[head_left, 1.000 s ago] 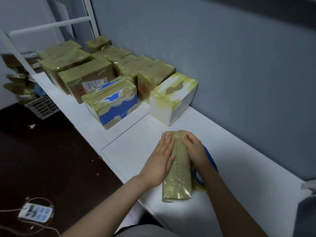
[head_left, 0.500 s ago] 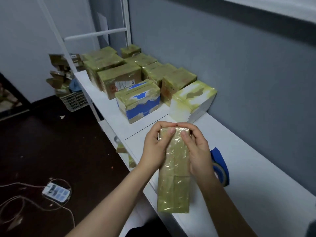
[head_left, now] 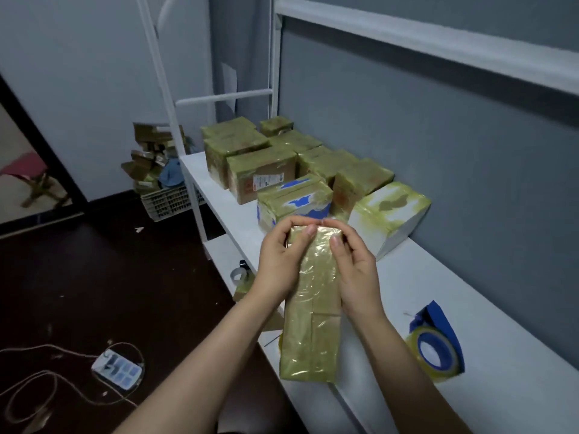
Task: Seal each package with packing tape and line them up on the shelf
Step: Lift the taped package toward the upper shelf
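A person is holding a long, narrow package [head_left: 313, 324] in both hands over the front edge of the white shelf [head_left: 488, 311]. The package is wrapped all round in shiny yellowish tape. The left grip [head_left: 277, 261] is clasping its far end from the left, with the thumb lying across the top face and the fingers curling over the end. The right grip [head_left: 354, 264] is clasping the same end from the right in the same way, and the fingertips of the two are nearly meeting over the far edge. The near end of the package is pointing back toward the person; I cannot tell whether it is touching the shelf.

A tape roll [head_left: 434, 349] with a blue core is lying on the shelf just to the right of the package, apart from both hands. Further along the shelf, taped boxes are standing close together in rows against the grey wall [head_left: 454, 145]: a white box [head_left: 391, 211] nearest, a blue and white box [head_left: 294, 197] beside it, and a brown box [head_left: 261, 175] with a label behind that. On the dark floor [head_left: 94, 277] a power strip [head_left: 117, 369] is lying with its cable looping around it, and a plastic basket [head_left: 169, 200] is sitting by the shelf's far end.
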